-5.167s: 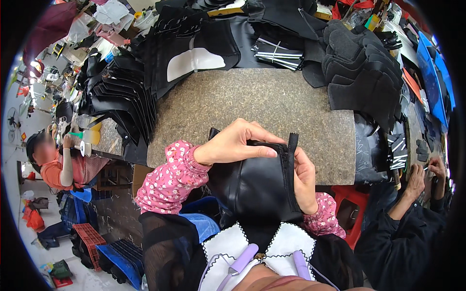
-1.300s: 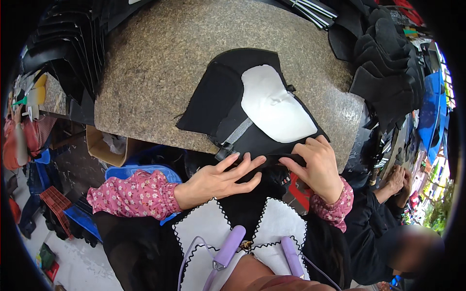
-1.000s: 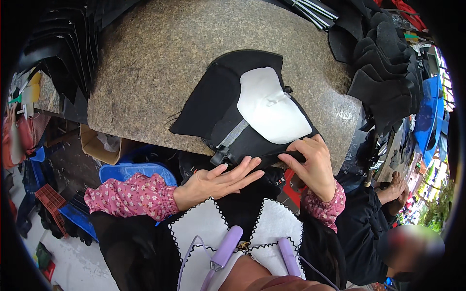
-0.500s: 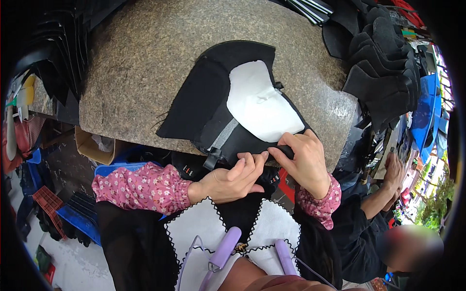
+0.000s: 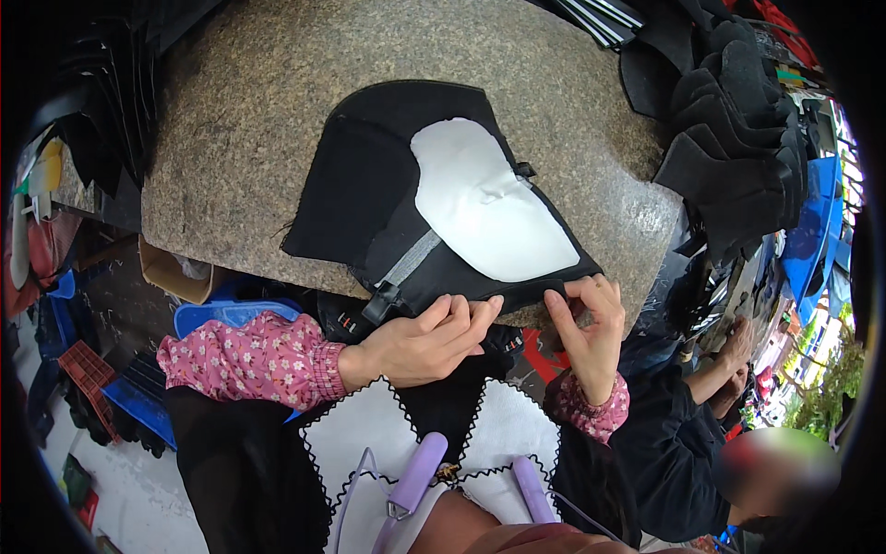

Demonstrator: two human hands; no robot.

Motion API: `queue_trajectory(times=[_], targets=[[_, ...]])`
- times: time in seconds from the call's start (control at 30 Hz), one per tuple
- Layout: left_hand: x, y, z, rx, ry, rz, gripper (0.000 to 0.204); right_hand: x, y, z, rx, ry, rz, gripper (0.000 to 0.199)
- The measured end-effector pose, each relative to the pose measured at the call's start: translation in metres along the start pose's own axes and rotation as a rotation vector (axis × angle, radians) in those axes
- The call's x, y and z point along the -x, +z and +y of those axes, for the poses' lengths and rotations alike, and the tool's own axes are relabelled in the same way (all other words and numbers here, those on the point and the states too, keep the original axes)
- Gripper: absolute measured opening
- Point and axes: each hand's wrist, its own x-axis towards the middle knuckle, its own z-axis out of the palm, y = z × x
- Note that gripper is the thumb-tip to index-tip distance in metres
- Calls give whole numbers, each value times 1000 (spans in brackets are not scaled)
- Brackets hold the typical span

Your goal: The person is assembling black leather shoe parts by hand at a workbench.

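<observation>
A black fabric piece lies partly on the stone-topped table, its near edge hanging over the table's front. On it sits a smooth white shaped pad. A grey strip runs from the pad down to a black plastic buckle at the near left. My left hand is closed at the fabric's near edge, thumb partly hidden, fingertips pinching the rim. Further right, my right hand pinches the same edge close to the right corner, between thumb and fingers. The edge between the hands looks folded over.
The stone tabletop curves away ahead. Stacked black shaped pieces stand at the right, and more black sheets at the far left. A cardboard box and a blue bin sit below the table's edge. A co-worker's arm is at right.
The black fabric piece has shifted slightly left and turned a little. My right hand has moved along its edge toward the right corner, widening the gap from my left hand.
</observation>
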Motion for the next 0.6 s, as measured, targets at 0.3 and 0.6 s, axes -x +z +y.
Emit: queue_trajectory(times=[0.3,0.6], targets=[[-11,-4,3,43,-25,-105,60,2,7,1,26,-24,48,14],[-37,-9,2,126,-103,-209,70,-7,2,-3,88,-29,11,14]])
